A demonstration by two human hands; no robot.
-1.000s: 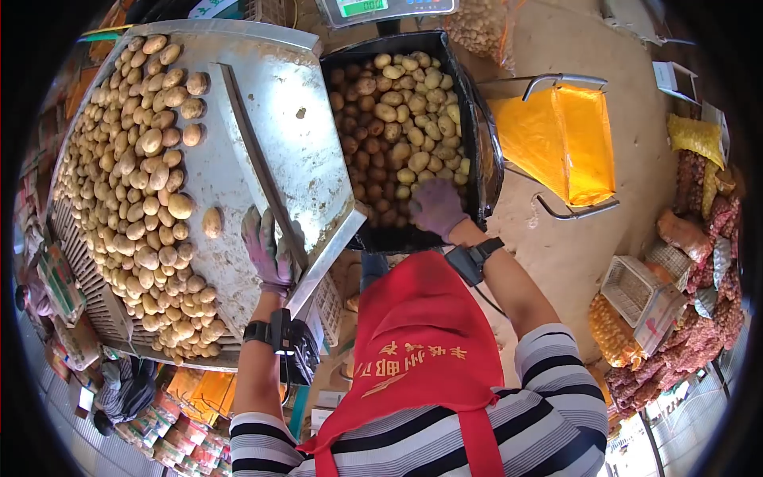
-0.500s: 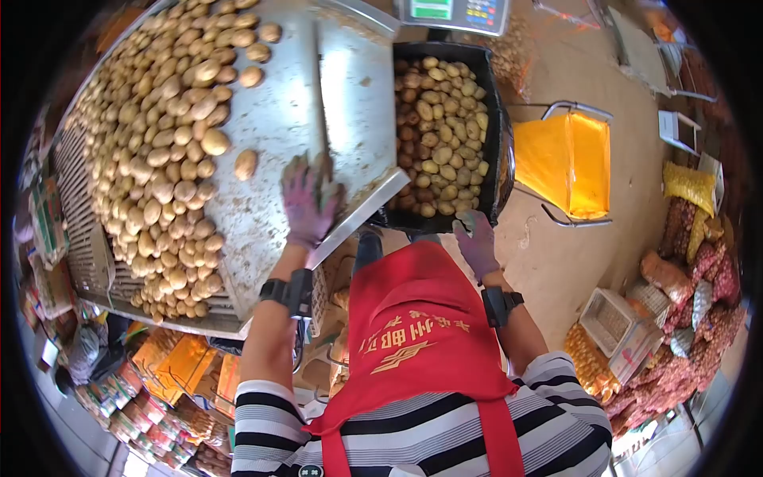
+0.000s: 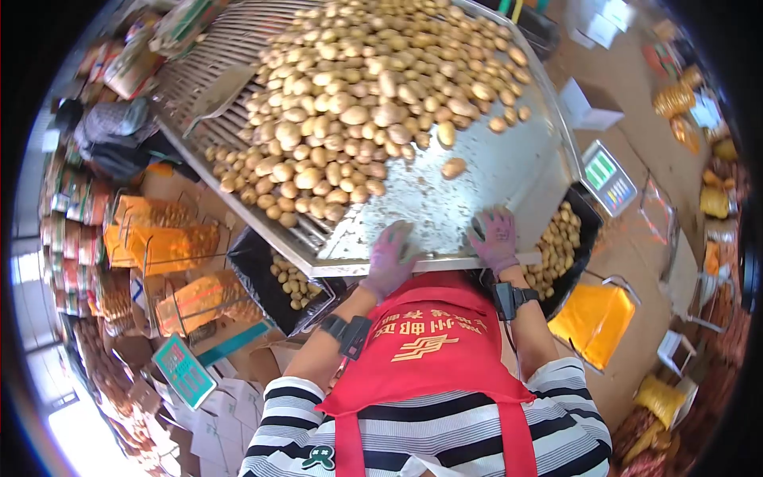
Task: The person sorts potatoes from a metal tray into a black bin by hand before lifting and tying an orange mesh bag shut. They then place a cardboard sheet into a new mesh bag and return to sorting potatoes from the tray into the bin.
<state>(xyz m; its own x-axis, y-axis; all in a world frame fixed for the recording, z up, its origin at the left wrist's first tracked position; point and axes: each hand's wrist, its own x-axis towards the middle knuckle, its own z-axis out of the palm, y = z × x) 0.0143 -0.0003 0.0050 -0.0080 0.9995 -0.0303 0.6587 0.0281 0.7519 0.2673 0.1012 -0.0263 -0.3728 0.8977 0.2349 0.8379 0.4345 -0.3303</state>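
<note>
Both my hands wear purple-grey gloves. My left hand (image 3: 391, 259) lies near the front edge of the metal sorting table (image 3: 445, 191), fingers spread and pointing away from me. To its right, my right hand (image 3: 495, 238) rests at the same edge with its fingers apart. Neither holds anything. Beyond them a large heap of potatoes (image 3: 342, 103) covers the table's far and left parts. One loose potato (image 3: 454, 168) lies on the bare metal between the heap and my hands.
Black-lined crates of potatoes stand at the right (image 3: 584, 254) and left (image 3: 258, 274) of the table. Scales sit at the right (image 3: 609, 179) and lower left (image 3: 184, 371). A yellow bag (image 3: 594, 322) hangs on a frame at right. A person (image 3: 115, 139) is at far left.
The view has turned toward the table. My right hand has come from the right crate's edge to the table's front edge. My left hand now lies nearer that edge.
</note>
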